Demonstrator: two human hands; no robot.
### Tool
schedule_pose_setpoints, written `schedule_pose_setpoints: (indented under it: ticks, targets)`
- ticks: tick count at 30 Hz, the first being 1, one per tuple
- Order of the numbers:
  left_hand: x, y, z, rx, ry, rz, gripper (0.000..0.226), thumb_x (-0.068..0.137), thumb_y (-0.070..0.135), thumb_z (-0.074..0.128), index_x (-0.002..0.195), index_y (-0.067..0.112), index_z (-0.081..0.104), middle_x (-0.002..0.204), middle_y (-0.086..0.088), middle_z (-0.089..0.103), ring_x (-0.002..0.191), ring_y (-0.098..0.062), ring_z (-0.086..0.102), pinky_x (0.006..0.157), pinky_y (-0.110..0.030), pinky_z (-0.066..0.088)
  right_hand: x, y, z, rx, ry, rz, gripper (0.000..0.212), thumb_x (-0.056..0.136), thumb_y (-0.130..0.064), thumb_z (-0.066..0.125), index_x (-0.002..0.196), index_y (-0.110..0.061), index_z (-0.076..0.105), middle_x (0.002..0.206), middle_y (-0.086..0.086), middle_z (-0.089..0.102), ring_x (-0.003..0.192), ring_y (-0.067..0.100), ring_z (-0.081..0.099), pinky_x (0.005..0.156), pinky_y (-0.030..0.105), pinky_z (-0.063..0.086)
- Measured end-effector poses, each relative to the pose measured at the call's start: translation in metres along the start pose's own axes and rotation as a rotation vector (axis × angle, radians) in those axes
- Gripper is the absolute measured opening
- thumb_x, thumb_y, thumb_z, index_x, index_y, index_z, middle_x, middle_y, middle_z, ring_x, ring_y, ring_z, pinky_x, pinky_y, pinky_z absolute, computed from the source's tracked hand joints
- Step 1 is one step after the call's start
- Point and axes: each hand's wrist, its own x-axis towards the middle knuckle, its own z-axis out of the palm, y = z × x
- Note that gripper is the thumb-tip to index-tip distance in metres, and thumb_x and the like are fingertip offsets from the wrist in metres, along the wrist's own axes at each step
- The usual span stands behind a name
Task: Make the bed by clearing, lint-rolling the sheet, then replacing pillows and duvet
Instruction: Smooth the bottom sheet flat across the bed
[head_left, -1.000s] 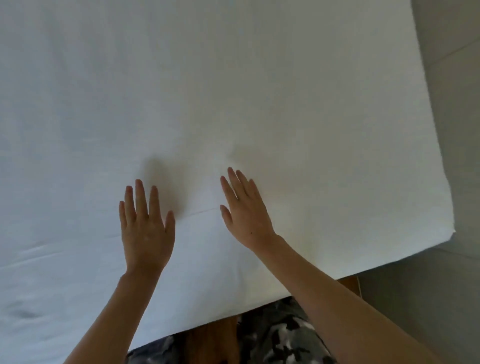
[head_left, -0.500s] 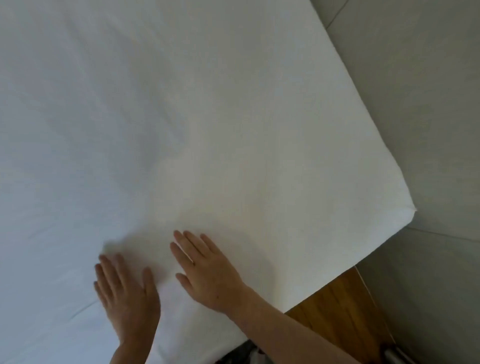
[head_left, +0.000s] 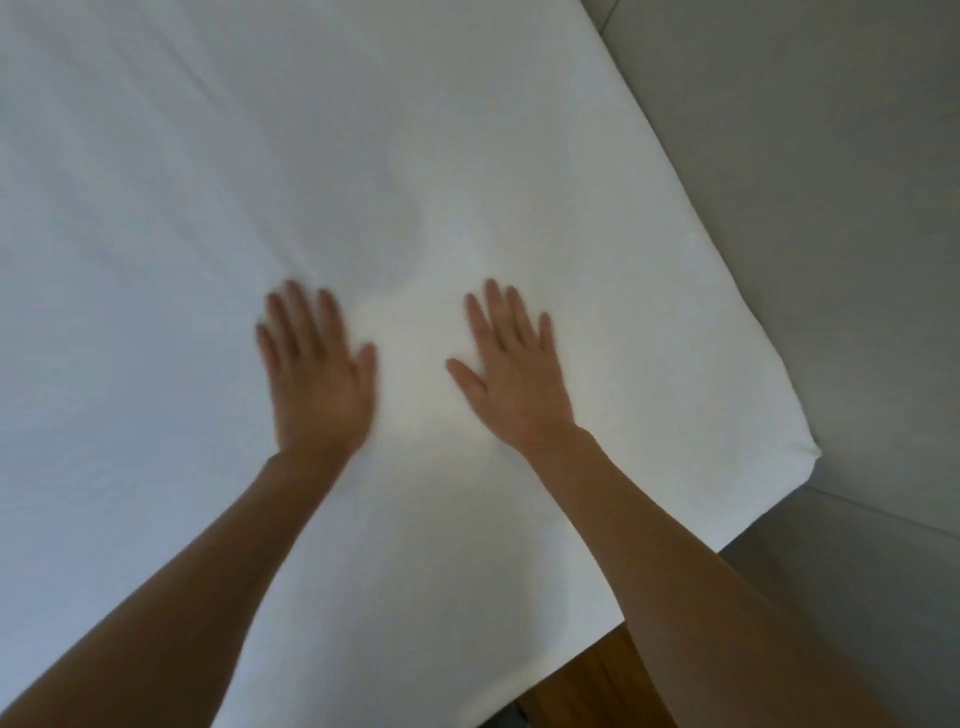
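Close to us, a strip of brown wooden floor (head_left: 587, 691) shows past the near edge of the bed. Two bare arms reach over that edge. The left hand (head_left: 317, 374) and the right hand (head_left: 514, 374) lie flat on the smooth white cotton sheet (head_left: 208, 182), fingers straight, palms down, set apart with a gap of sheet between them — they grip nothing. The left one looks blurry, so it is likely sliding. They sit near the bed's right corner (head_left: 800, 457). Beyond that corner is a plain grey wall (head_left: 805, 156).

I think the person is smoothing the sheet flat. The bed is bare: no pillows, no duvet, no lint roller in sight. Next, I would guess, the hands must sweep outward to the edges, then fetch the roller or the pillows.

Half a second ago the hands were lower, close to the near edge and nearly side by side — now they have pushed farther in and spread wider.
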Motion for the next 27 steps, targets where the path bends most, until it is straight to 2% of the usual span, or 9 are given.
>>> schedule_pose_setpoints:
  ticks: [3,6,9,11,13,17,20,23,27]
  targets:
    - [-0.024,0.057,0.012,-0.046,-0.038,0.235,0.066,0.098,0.04,0.033,0.148,-0.003,0.029,0.154,-0.032,0.021,0.143,-0.048,0.019,0.115,-0.06,0.015,-0.043,0.048,0.007,0.015,0.052,0.113,0.069,0.097,-0.056,0.017,0.154,-0.017,0.011,0.161,0.007,0.007,0.148,0.023,0.005,0.119,0.047,0.01]
    - [-0.046,0.095,0.017,-0.066,-0.114,0.479,0.063,0.099,0.042,0.037,0.148,0.003,0.035,0.156,-0.024,0.023,0.146,-0.041,0.018,0.115,-0.057,0.021,-0.064,0.075,0.004,0.0,0.017,0.224,0.073,0.095,-0.06,0.012,0.153,-0.017,0.005,0.159,0.005,0.0,0.148,0.023,0.0,0.119,0.047,0.011]
    - [-0.046,0.098,0.008,-0.069,-0.178,0.574,0.061,0.1,0.044,0.032,0.148,0.007,0.036,0.157,-0.018,0.025,0.147,-0.035,0.019,0.116,-0.052,0.023,-0.067,0.07,0.001,0.026,0.034,0.339,0.077,0.093,-0.06,0.01,0.153,-0.014,0.008,0.159,0.006,-0.003,0.148,0.025,-0.001,0.119,0.048,0.008]
    - [-0.025,0.072,-0.004,-0.124,-0.123,0.487,0.057,0.103,0.043,0.025,0.148,0.009,0.034,0.156,-0.018,0.028,0.145,-0.034,0.023,0.117,-0.05,0.021,-0.059,0.055,-0.002,0.091,0.107,0.406,0.076,0.094,-0.056,0.015,0.152,-0.007,0.019,0.159,0.013,0.007,0.148,0.03,0.007,0.118,0.051,0.014]
    - [0.006,0.025,-0.019,-0.155,-0.027,0.259,0.057,0.104,0.041,0.022,0.149,0.008,0.031,0.156,-0.021,0.027,0.145,-0.037,0.024,0.118,-0.049,0.017,-0.043,0.033,-0.005,0.134,0.221,0.363,0.068,0.096,-0.046,0.025,0.147,-0.002,0.032,0.156,0.02,0.022,0.144,0.036,0.019,0.115,0.054,0.022]
    - [0.067,-0.102,-0.063,-0.035,0.104,-0.184,0.061,0.1,0.037,0.029,0.15,0.001,0.027,0.157,-0.028,0.017,0.145,-0.044,0.017,0.117,-0.053,0.015,0.021,-0.052,-0.009,0.116,0.362,-0.103,0.053,0.097,-0.032,0.038,0.143,-0.006,0.041,0.152,0.021,0.032,0.141,0.035,0.028,0.114,0.051,0.023]
    - [0.092,-0.177,-0.09,0.04,0.158,-0.418,0.06,0.102,0.031,0.037,0.152,0.001,0.02,0.159,-0.027,0.008,0.147,-0.042,0.008,0.119,-0.052,0.008,0.08,-0.143,-0.022,0.113,0.286,-0.354,0.057,0.094,-0.033,0.039,0.144,-0.007,0.039,0.154,0.017,0.03,0.144,0.032,0.025,0.116,0.051,0.019]
    - [0.112,-0.211,-0.1,0.051,0.182,-0.552,0.061,0.103,0.029,0.037,0.153,0.003,0.016,0.16,-0.024,0.002,0.148,-0.039,0.002,0.121,-0.048,0.004,0.137,-0.218,-0.036,0.011,0.143,-0.505,0.062,0.098,-0.039,0.037,0.152,-0.012,0.021,0.16,0.012,0.012,0.148,0.028,0.008,0.119,0.048,0.008]
    - [0.149,-0.209,-0.083,0.027,0.113,-0.559,0.06,0.104,0.032,0.03,0.154,0.003,0.013,0.16,-0.024,0.001,0.148,-0.04,0.001,0.12,-0.051,0.003,0.214,-0.232,-0.047,-0.099,0.029,-0.463,0.064,0.1,-0.047,0.033,0.154,-0.019,0.013,0.162,0.005,0.002,0.149,0.023,-0.001,0.119,0.046,0.005]
